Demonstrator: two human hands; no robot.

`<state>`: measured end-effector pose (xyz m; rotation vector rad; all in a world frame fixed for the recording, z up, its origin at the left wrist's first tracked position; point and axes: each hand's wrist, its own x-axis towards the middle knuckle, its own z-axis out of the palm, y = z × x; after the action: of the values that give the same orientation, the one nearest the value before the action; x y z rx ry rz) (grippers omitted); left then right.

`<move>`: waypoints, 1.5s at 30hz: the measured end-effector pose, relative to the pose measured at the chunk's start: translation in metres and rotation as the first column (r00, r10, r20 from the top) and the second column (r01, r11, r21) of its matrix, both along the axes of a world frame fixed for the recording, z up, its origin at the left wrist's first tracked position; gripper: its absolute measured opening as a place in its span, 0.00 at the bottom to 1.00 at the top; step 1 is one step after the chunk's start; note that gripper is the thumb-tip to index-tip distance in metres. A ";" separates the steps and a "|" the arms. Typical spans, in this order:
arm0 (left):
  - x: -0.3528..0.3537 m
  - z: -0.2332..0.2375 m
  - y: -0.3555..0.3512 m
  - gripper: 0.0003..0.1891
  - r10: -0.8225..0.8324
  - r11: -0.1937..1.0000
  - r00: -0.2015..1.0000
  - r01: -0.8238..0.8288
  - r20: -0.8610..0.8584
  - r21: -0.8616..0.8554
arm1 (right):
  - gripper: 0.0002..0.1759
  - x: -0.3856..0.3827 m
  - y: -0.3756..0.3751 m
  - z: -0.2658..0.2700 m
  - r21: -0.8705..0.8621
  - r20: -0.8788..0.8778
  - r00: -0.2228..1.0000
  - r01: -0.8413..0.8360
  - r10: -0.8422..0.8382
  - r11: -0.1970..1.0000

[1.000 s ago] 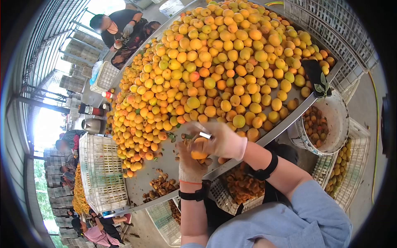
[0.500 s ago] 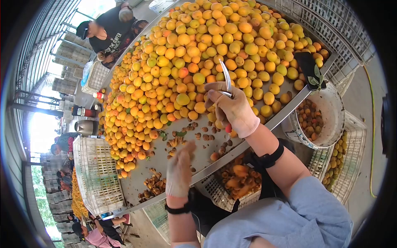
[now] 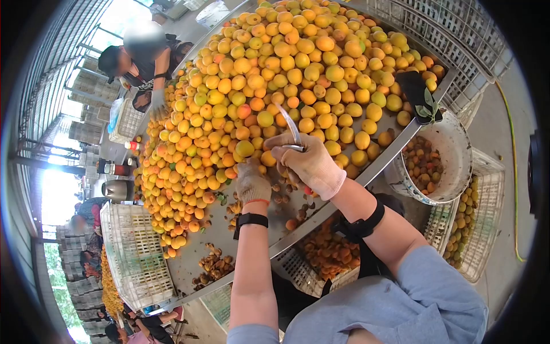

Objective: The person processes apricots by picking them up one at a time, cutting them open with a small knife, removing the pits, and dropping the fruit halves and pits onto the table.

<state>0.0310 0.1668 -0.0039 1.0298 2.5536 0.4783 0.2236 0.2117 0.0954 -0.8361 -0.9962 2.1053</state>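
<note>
A big pile of orange-yellow fruit (image 3: pixel 229 86) covers most of the metal table (image 3: pixel 192 246). My right hand (image 3: pixel 309 163), in a pale glove, is closed round a curved metal blade (image 3: pixel 290 121) whose tip points up over the pile. Just left of it, my left hand (image 3: pixel 252 182), also gloved, reaches to the pile's near edge; its fingertips are among the fruit, and whether they grip one is hidden. Small brown pits (image 3: pixel 215 265) lie on the bare metal near the front edge. More pits lie around and beneath my hands.
Below the table's front edge stands a crate of orange fruit halves (image 3: pixel 329 252). A white bucket (image 3: pixel 458 172) and a fruit crate (image 3: pixel 487 223) are at the right. A black phone (image 3: pixel 413 92) lies near the corner. A co-worker (image 3: pixel 134 63) reaches in at the far left.
My left hand has moved up from the table's front edge to the pile. My right hand, with the blade, has shifted slightly left. The co-worker's gloved hand has come down to the fruit.
</note>
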 end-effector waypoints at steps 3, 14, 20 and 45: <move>0.007 0.020 -0.012 0.21 -0.307 0.951 0.871 0.298 -0.385 -0.084 | 0.14 -0.001 -0.001 -0.001 0.010 0.024 0.998 -0.052 0.052 0.999; 0.005 0.072 -0.089 0.22 -0.602 0.620 0.143 -0.537 0.786 0.572 | 0.13 -0.023 -0.030 -0.023 0.430 0.398 0.869 -0.461 0.295 0.776; 0.011 0.075 -0.096 0.25 -0.538 0.620 0.353 -0.449 0.765 0.643 | 0.12 -0.027 -0.043 -0.016 0.483 0.516 0.798 -0.570 0.310 0.664; 0.058 0.105 -0.086 0.23 -0.175 0.734 0.824 -0.256 0.539 0.629 | 0.11 -0.043 -0.049 -0.033 0.640 0.540 0.842 -0.428 0.023 0.638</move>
<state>0.0886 0.0812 0.1014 0.8374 1.8487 1.5730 0.1805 0.1629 0.0623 -0.8228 -2.1625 1.4078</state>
